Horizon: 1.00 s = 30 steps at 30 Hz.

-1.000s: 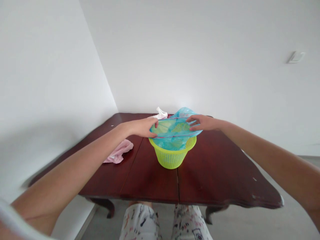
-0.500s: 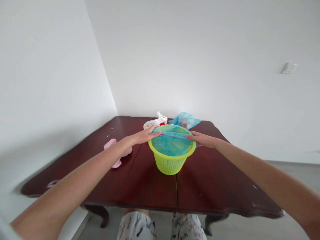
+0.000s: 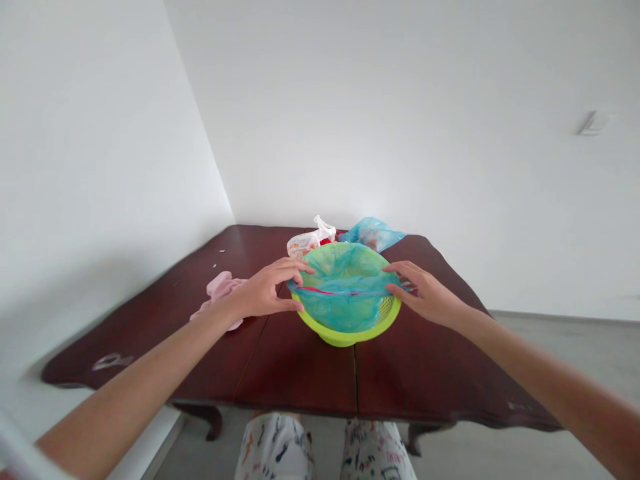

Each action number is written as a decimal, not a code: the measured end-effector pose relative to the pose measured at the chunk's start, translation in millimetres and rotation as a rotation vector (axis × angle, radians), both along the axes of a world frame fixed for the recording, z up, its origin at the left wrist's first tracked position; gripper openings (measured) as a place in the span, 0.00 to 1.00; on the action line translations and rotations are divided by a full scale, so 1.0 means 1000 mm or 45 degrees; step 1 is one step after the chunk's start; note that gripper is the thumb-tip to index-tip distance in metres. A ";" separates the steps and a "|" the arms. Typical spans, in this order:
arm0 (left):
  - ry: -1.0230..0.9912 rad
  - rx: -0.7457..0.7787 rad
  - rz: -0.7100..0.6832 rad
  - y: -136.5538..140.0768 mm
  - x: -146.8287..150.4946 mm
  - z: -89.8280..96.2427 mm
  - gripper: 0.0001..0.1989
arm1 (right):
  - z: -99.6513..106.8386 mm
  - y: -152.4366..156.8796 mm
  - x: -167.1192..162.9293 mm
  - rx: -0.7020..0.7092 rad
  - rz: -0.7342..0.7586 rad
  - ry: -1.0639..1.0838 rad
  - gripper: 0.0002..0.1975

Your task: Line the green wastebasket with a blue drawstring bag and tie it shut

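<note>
A yellow-green plastic basket [image 3: 345,338] with perforated sides stands on the table before me. Inside it hangs a thin blue-green plastic bag [image 3: 343,312], whose edge with a red strip is stretched across the opening. My left hand [image 3: 270,288] is at the left rim, thumb and fingers closed around that edge of the bag. On the opposite side, my right hand [image 3: 425,292] grips the other end of the edge between thumb and fingers. The bag lines the far part of the basket, and its bottom is hidden.
The basket rests on a dark red wooden table [image 3: 305,380] with walls behind and to the left. A pink cloth [image 3: 220,291] lies left of my left hand. Behind the basket are a white plastic bag [image 3: 303,244] and a filled blue bag [image 3: 374,233].
Both hands have drawn the bag's edge nearer to me, from the far part of the opening to about its middle. The basket looks tipped, showing less of its front side.
</note>
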<state>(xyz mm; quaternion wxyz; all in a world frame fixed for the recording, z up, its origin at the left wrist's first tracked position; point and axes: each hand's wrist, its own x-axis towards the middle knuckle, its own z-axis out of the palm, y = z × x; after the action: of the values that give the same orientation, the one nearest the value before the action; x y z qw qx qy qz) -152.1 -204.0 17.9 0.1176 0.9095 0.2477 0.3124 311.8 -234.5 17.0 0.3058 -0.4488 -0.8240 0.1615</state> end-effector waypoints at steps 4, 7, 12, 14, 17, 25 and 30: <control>-0.095 -0.031 -0.079 -0.002 0.014 -0.002 0.30 | -0.017 0.002 -0.005 0.082 -0.084 0.066 0.20; -0.170 -0.087 -0.107 -0.009 0.021 -0.007 0.27 | -0.030 0.000 -0.008 0.021 -0.103 0.255 0.19; -0.267 0.002 -0.031 -0.024 0.019 -0.023 0.07 | -0.039 -0.023 -0.013 -0.166 0.048 0.536 0.17; -0.246 0.093 0.008 -0.030 0.014 -0.030 0.03 | -0.041 -0.035 -0.016 -0.168 0.068 0.578 0.15; -0.187 0.193 0.063 -0.040 0.010 -0.042 0.09 | -0.049 -0.051 -0.022 -0.113 0.055 0.694 0.12; 0.034 0.160 0.284 -0.063 0.024 -0.079 0.12 | -0.093 -0.072 -0.034 0.197 -0.078 0.348 0.09; 0.085 0.157 0.118 -0.074 0.015 -0.057 0.11 | -0.077 -0.074 -0.025 0.436 -0.180 0.168 0.09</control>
<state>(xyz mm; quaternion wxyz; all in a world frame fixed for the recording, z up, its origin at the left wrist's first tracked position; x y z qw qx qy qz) -136.6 -277.8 -38.9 0.0385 0.9124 0.2737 0.3018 286.4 -308.9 -59.6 0.4414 -0.4356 -0.7840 0.0263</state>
